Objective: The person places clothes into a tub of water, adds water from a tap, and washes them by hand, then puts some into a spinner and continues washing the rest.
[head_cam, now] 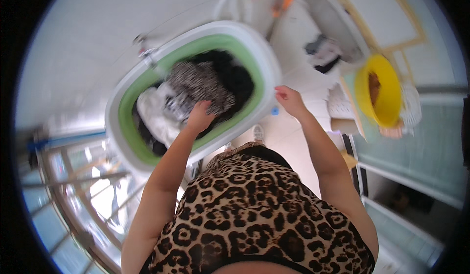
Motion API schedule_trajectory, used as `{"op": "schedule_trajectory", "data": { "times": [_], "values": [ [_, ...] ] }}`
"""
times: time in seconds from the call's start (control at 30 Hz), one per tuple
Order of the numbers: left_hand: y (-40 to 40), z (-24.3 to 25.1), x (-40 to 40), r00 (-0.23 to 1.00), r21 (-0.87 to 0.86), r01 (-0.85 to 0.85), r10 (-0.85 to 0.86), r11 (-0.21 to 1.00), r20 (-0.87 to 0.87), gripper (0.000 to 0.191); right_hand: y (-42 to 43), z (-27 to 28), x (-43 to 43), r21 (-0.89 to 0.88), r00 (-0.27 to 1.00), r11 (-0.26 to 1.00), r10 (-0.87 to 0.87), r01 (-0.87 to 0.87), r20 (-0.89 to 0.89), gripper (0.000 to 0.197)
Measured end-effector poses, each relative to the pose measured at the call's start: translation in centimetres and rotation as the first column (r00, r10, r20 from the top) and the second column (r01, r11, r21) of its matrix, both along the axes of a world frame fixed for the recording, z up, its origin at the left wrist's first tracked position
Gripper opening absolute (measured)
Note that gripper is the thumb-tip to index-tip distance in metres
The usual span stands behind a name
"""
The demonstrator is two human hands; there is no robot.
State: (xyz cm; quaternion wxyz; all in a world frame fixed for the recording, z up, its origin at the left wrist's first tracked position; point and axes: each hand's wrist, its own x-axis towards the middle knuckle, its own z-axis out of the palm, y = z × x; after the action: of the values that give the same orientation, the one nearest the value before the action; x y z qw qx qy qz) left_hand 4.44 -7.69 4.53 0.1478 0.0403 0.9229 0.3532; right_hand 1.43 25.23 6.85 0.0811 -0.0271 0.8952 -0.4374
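A white oval tub with a green inner wall (126, 109) stands in front of me, piled with garments. In it lie a black-and-white patterned garment (200, 81), a white garment (154, 107) and black clothing (242, 76). My left hand (201, 117) reaches over the near side of the tub, its fingers at the lower edge of the patterned garment. Whether they grip the cloth is blurred. Beside the tub's right rim is my right hand (291, 100), fingers bent and their tips near the outer edge. I cannot tell if they touch it.
A metal tap (141, 44) juts from the wall by the tub's far rim. To the right, crumpled clothes (325, 54) lie beside a grey trough (336, 20). A yellow bowl (391, 98) holds something brown. Windows (91, 197) line the left.
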Motion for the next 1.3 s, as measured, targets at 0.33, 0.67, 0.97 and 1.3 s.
{"op": "schedule_trajectory", "data": {
  "times": [0.33,0.67,0.97,1.3],
  "values": [
    [9.1,0.4,-6.1,0.975,0.199,0.041,-0.083,0.979,0.206,0.045,20.6,12.0,-3.3,-0.296,0.687,0.816,-0.578,0.497,-0.44,0.016],
    [19.9,2.0,-8.2,0.93,0.398,0.069,-0.204,0.915,0.305,0.043,29.8,11.6,-4.4,0.752,0.759,0.617,-0.599,0.234,0.255,0.106],
    [23.8,3.1,-8.7,0.924,0.414,0.126,-0.259,0.902,0.281,0.041,36.9,12.2,-4.2,0.291,0.872,0.864,-0.465,0.411,0.15,0.074],
    [20.0,8.0,-8.3,0.936,0.632,-0.041,-0.191,0.774,0.295,0.049,25.0,18.5,-7.9,-0.884,0.947,0.427,-0.319,0.188,0.048,0.045]
  ]
}}
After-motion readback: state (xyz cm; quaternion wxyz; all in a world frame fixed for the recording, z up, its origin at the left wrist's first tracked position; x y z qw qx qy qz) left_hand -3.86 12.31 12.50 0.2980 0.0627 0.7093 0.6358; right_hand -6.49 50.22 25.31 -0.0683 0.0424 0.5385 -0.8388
